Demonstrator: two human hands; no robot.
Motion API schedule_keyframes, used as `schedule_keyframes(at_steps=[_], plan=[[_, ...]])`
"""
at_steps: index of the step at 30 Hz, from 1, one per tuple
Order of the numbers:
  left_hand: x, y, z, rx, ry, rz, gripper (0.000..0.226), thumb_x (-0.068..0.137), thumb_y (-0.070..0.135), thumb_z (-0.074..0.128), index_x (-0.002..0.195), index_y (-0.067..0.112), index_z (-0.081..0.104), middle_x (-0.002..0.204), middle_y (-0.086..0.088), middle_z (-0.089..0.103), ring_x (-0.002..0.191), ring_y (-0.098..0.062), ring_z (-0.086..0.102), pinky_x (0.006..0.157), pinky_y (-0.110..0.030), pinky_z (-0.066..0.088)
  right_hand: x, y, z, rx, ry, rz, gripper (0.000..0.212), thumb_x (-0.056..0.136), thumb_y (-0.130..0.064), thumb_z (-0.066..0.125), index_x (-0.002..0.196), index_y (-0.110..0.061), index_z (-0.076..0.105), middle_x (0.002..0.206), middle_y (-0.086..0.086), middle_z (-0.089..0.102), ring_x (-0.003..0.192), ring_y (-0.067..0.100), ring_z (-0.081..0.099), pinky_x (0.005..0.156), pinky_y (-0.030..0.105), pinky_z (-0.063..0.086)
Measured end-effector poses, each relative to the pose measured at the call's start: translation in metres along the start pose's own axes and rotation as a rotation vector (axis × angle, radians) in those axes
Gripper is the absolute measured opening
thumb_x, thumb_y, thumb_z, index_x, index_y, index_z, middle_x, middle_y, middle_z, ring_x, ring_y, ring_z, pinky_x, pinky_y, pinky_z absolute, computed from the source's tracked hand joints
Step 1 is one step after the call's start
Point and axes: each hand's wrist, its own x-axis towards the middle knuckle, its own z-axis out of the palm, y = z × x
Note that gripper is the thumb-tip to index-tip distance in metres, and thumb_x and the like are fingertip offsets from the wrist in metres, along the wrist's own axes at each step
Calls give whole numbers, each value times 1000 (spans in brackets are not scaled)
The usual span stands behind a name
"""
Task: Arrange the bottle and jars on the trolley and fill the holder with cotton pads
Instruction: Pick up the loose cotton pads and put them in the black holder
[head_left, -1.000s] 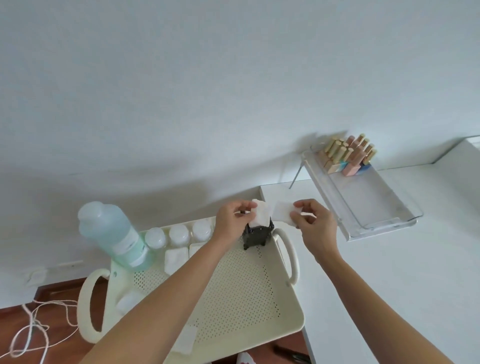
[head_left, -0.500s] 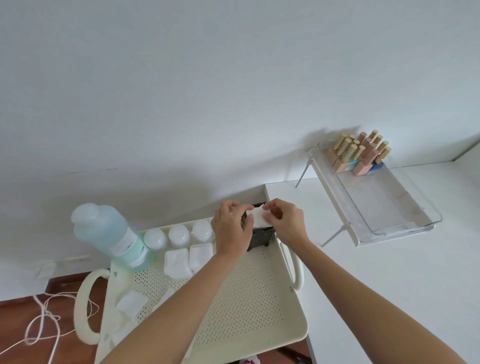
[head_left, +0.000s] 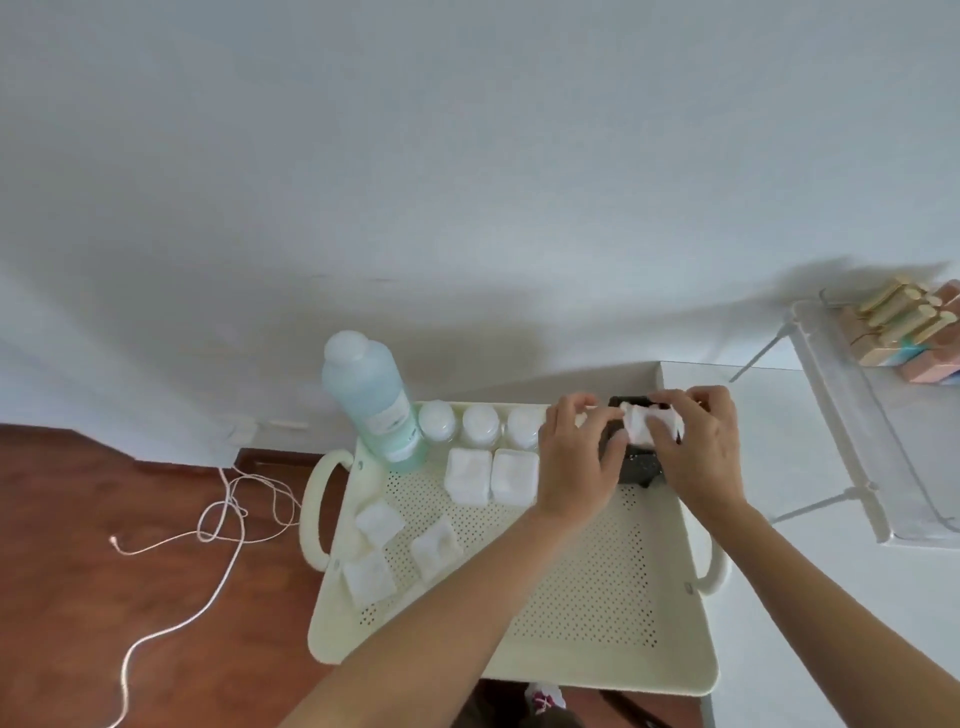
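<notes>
Left hand: your left hand (head_left: 574, 457) sits over the far right corner of the trolley tray, fingers curled and pinching the left edge of the cotton pads (head_left: 644, 423).
Right hand: your right hand (head_left: 698, 447) meets it from the other side, fingers closed on the same white pads, thumb pressed on top.
Cotton pads: the bunch you hold lies crumpled at the mouth of the holder, touching its top rim; how far in it sits is hidden by your fingers.
Holder: the dark holder (head_left: 641, 465) stands upright in the tray's far right corner, opening facing up, partly covered by both hands.
Trolley: the cream perforated tray (head_left: 597, 597) runs its long side left to right, a loop handle at each end.
Bottle: the pale blue bottle (head_left: 374, 402) stands upright at the far left corner, cap up.
Jars: three white-lidded jars (head_left: 480, 423) stand in a row along the far rim, between bottle and holder.
Loose pads: two loose pads (head_left: 491, 475) lie flat just in front of the jars; three more (head_left: 400, 548) lie scattered near the left handle.
Around: the white desk (head_left: 810, 597) adjoins the trolley on the right, carrying a clear rack (head_left: 852, 441); a white cord (head_left: 218, 525) trails on the wood floor.
</notes>
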Motion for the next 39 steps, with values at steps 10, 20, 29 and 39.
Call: schedule_keyframes(at_steps=[10,20,29,39], plan=[[-91,-154,-125,251,-57,-385,34,90,-2,47,120,13,55,125,-2,52,118,-16,49,100,-31,46,-99,-59,93,48,-656,-515,17,94,-13,56,107,-15,66,102,0,59,76,17,62,70,32,55],[-77,-187,-130,658,-480,-369,52,84,-8,49,128,18,43,130,-12,41,119,-32,43,94,-43,48,-126,-83,177,-360,-752,-752,34,74,2,66,107,-6,62,123,13,54,96,29,56,66,35,56],[-66,-184,-136,411,-514,-466,4,86,9,57,90,8,57,88,-8,63,80,-25,59,62,-29,38,-118,-48,160,-320,-737,-587,30,81,-11,69,107,-16,55,93,3,65,81,23,54,72,33,48],[-29,-87,-154,-7,-765,-364,37,79,15,72,102,21,42,92,-6,65,70,-16,64,67,-31,50,-92,-35,82,104,-669,178,9,86,-10,55,79,-10,59,78,3,61,71,18,52,59,27,38]])
